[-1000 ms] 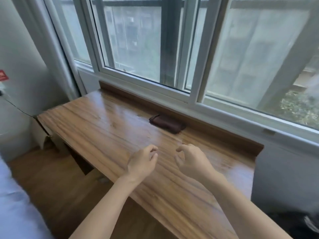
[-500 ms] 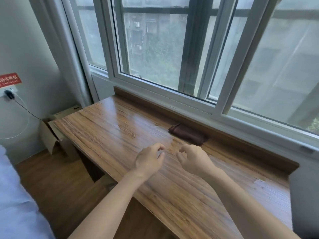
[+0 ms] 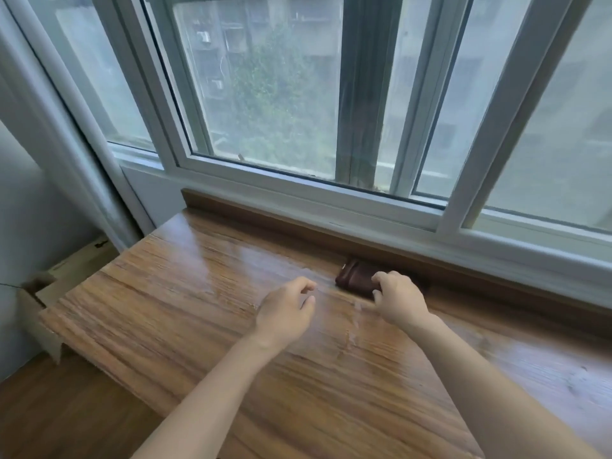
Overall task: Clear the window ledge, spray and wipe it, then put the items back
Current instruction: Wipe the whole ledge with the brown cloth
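Right hand (image 3: 400, 301) was on the pouch (image 3: 356, 279): fingers curled over its near right end, thumb side at the top edge, grasping it. Pouch was dark brown, lying flat on the ledge (image 3: 185, 306), pushed up against the wooden back strip (image 3: 265, 215) under the window frame (image 3: 314, 193). From the view centre it sat at about 4 o'clock; the hand covered its right part, so its full length couldn't be told.

Left hand (image 3: 286, 314) was just beside it, at 9 o'clock from the right hand, over the ledge with fingers loosely curled and holding nothing. Whether it touched the wood: cannot tell. The two hands were apart, a strip of bare wood between them.

Ledge was wood-grain, glossy, with a pale smear or wet-looking streak between the hands and running toward 6 o'clock. Both forearms came in from the bottom edge, bare.

A cardboard box (image 3: 43, 289) sat on the floor at 9 o'clock, off the ledge's left end, flaps open. Floor (image 3: 66, 409) was brown wood. Beyond the glass, blurred greenery and buildings.
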Demonstrator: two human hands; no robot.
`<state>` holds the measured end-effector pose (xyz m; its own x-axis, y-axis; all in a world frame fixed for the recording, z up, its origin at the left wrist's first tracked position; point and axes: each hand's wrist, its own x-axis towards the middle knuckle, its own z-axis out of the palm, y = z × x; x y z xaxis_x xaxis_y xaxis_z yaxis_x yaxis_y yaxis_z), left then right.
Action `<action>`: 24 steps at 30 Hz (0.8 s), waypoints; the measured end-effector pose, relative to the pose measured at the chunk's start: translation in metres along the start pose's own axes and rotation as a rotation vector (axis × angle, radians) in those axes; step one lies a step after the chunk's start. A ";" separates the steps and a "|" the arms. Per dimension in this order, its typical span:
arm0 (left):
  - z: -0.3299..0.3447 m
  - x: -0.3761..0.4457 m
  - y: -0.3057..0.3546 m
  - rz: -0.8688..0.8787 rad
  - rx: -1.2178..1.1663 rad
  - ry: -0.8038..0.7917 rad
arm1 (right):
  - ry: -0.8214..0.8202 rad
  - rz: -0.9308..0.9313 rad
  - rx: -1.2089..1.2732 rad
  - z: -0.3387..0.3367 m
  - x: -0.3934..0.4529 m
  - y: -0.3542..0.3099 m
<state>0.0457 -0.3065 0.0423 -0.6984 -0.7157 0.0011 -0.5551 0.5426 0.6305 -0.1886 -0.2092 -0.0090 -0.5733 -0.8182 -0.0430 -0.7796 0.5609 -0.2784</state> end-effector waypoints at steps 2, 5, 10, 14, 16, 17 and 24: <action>-0.008 0.017 -0.010 0.010 0.000 -0.031 | -0.009 0.010 -0.022 0.005 0.018 0.000; -0.016 0.040 -0.022 0.013 0.027 -0.064 | -0.062 -0.025 -0.097 0.017 0.038 -0.002; -0.021 0.067 -0.036 0.033 0.027 -0.113 | -0.076 -0.053 -0.226 0.030 0.054 -0.003; -0.020 0.083 -0.045 0.056 0.007 -0.145 | -0.032 -0.026 -0.130 0.026 0.060 -0.001; -0.021 0.091 -0.051 0.069 -0.011 -0.167 | 0.012 0.029 -0.013 0.018 0.063 -0.009; -0.022 0.095 -0.053 0.074 -0.026 -0.182 | 0.034 0.059 0.050 0.013 0.064 -0.016; -0.035 0.126 -0.072 0.062 -0.189 -0.289 | 0.170 0.169 0.427 0.000 0.064 -0.113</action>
<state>0.0132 -0.4515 0.0240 -0.8424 -0.5149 -0.1586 -0.4325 0.4709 0.7689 -0.1370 -0.3252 0.0202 -0.7434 -0.6684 0.0258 -0.5198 0.5531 -0.6510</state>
